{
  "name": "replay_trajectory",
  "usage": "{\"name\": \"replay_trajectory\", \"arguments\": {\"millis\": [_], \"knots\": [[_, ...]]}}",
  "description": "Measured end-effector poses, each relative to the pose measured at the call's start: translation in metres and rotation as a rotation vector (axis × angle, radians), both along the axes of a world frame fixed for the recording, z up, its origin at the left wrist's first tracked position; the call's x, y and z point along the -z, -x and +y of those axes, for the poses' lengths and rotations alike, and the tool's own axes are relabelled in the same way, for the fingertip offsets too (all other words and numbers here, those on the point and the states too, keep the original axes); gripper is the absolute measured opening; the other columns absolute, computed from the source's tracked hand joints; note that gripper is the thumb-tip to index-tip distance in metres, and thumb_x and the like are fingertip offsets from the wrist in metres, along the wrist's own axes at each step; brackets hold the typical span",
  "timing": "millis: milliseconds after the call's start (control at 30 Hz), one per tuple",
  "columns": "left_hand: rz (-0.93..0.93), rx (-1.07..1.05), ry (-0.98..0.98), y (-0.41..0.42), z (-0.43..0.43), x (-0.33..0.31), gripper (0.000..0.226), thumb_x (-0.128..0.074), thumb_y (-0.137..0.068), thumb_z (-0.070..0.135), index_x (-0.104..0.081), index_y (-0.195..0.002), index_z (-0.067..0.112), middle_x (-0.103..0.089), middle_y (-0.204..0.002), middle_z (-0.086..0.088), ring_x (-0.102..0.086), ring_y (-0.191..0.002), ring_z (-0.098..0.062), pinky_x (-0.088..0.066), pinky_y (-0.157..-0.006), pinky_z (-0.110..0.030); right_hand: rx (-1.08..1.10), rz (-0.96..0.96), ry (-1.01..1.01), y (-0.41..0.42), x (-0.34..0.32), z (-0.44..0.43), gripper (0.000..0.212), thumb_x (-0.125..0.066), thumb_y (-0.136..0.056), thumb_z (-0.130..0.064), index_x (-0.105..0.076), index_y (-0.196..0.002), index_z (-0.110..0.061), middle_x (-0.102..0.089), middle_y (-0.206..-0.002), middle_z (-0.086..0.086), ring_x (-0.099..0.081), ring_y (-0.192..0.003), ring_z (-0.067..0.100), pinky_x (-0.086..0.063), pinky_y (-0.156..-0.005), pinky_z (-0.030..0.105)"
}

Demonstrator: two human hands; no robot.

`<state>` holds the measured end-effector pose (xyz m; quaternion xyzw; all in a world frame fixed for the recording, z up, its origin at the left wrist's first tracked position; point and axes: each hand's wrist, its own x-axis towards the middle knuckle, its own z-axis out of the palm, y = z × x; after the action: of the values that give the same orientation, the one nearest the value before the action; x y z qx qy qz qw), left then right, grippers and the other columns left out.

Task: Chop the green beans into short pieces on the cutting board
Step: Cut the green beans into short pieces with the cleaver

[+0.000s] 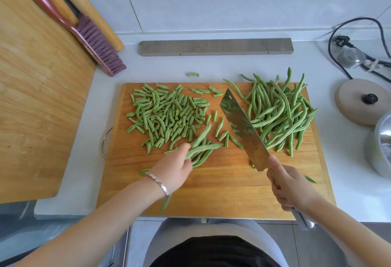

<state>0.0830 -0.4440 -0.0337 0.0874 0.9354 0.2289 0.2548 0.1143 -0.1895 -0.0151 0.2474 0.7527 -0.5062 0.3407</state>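
A wooden cutting board point(222, 190) lies on the white counter. A heap of short cut bean pieces point(167, 116) covers its far left part. Whole long green beans point(279, 114) are piled at its far right. My left hand point(175, 169) is closed on a small bundle of long beans point(203, 150) in the board's middle, their tips pointing right. My right hand point(287, 184) grips the handle of a steel cleaver point(243, 129), whose blade is raised and tilted between the bundle and the whole beans. A silver bracelet circles my left wrist.
One stray bean piece point(193, 74) lies on the counter beyond the board. A grey bar point(215, 47) sits at the back. A large wooden board point(36, 97) and pink brush point(84, 34) are left. Right: a round lid point(364, 100), steel pot point(383, 146), black cable point(342, 44).
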Motion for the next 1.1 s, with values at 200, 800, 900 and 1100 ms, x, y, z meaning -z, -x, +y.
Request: {"name": "replay_trajectory", "arguments": {"millis": [200, 800, 900, 1100], "knots": [[0.097, 0.103, 0.334, 0.007, -0.017, 0.03, 0.035, -0.023, -0.1, 0.035, -0.035, -0.122, 0.01, -0.043, -0.079, 0.003, -0.044, -0.059, -0.015, -0.033, -0.046, -0.022, -0.027, -0.002, 0.008, 0.0, 0.002, -0.008, 0.053, -0.031, -0.088, -0.059, -0.028, -0.061, -0.014, -0.025, -0.042, -0.002, -0.018, -0.035, 0.013, -0.02, -0.039, 0.018], [0.373, 0.151, 0.569, -0.007, 0.03, 0.074, 0.068, -0.066, -0.064, 0.067, -0.065, -0.091, 0.005, -0.056, -0.075, -0.008, -0.052, -0.066, -0.022, -0.04, -0.053, -0.029, -0.079, 0.012, 0.034, -0.003, 0.0, -0.016, 0.052, -0.031, -0.09, -0.057, -0.028, -0.061, -0.014, -0.025, -0.042, -0.003, -0.018, -0.035, 0.012, -0.019, -0.04, 0.019], [0.43, 0.174, 0.522, -0.004, 0.037, 0.086, 0.067, -0.076, -0.052, 0.063, -0.068, -0.084, 0.005, -0.057, -0.068, -0.008, -0.052, -0.058, -0.023, -0.04, -0.049, -0.029, -0.118, 0.018, 0.045, -0.004, -0.004, -0.012, 0.053, -0.032, -0.081, -0.062, -0.027, -0.06, -0.014, -0.025, -0.042, -0.002, -0.017, -0.035, 0.012, -0.018, -0.04, 0.019], [0.34, 0.108, 0.54, 0.002, 0.049, 0.079, 0.067, -0.043, -0.09, 0.053, -0.038, -0.13, -0.001, -0.048, -0.115, -0.013, -0.048, -0.101, -0.027, -0.04, -0.081, -0.033, -0.261, 0.014, -0.043, -0.015, -0.004, -0.007, 0.054, -0.032, -0.075, -0.066, -0.033, -0.066, -0.013, -0.03, -0.042, -0.008, -0.024, -0.034, 0.007, -0.025, -0.036, 0.018]]}}
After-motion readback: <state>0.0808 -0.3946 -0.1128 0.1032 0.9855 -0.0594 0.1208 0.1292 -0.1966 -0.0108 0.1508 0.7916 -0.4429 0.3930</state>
